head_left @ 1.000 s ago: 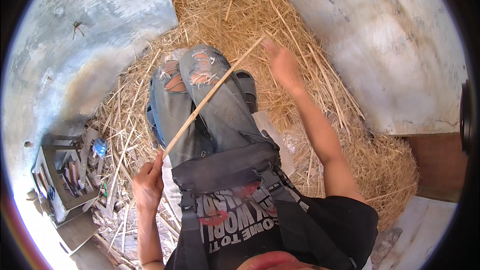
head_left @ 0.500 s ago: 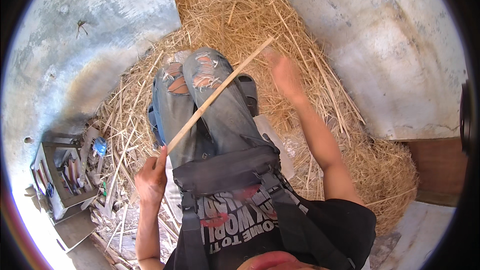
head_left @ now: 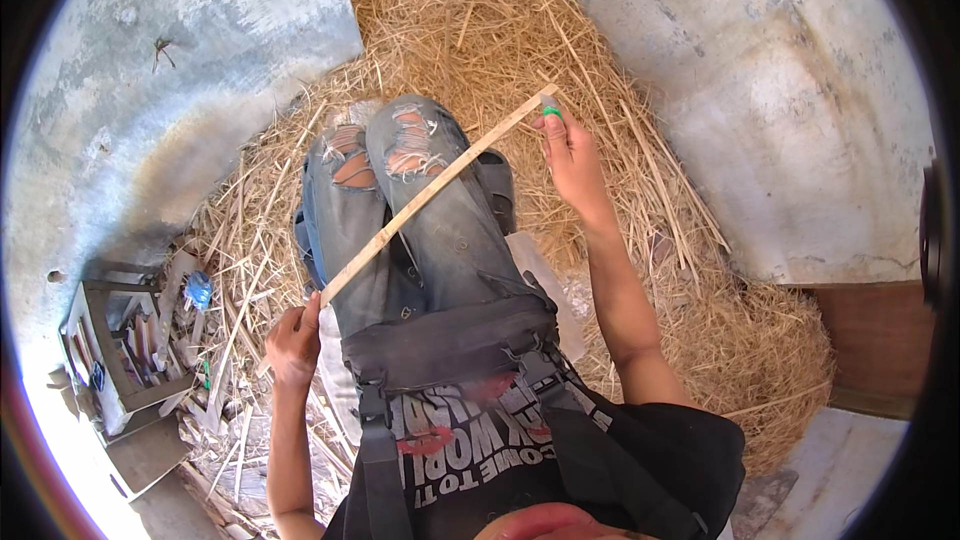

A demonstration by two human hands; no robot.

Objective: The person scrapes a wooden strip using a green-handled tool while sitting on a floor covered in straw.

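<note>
I sit on straw with my legs in torn blue jeans (head_left: 420,210) stretched out ahead. A long thin pale wooden strip (head_left: 435,192) runs slantwise over my thighs. My left hand (head_left: 293,340) grips its near lower end beside my left hip. My right hand (head_left: 572,162) holds its far upper end, raised above the straw at the right of my knees. A small green piece (head_left: 551,112) shows at my right fingertips.
A big heap of straw (head_left: 520,50) fills the corner between grey plastered walls (head_left: 180,70). At lower left stands a small box-like stand (head_left: 110,350) with odds and ends, with loose sticks and a blue scrap (head_left: 198,290) next to it. A brown board (head_left: 880,350) is at the right.
The strip and both hands have shifted a little; my right hand has lifted its end slightly and my left hand has slid nearer my hip.
</note>
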